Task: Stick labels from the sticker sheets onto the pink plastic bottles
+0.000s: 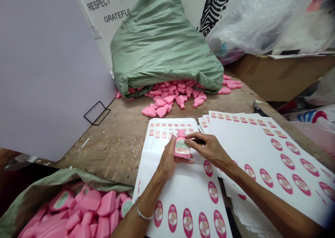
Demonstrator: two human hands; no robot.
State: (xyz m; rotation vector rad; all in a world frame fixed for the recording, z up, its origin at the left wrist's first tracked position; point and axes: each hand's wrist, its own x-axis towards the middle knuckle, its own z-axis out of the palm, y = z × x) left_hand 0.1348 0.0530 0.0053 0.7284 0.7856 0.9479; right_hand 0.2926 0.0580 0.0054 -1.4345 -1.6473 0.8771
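Pink bottle [182,146]: flat, short neck, oval label on front. Left hand [167,161] grips it over the near sticker sheet [183,192]; right hand [211,149] fingertips pinch the label edge. Bare desk [117,144] open to the left; more sheets crowd the right.

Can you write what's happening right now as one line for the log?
left hand: holds pink bottle | right hand: fingertips on the bottle's label | under: sticker sheet | near: green sack, loose pink bottles
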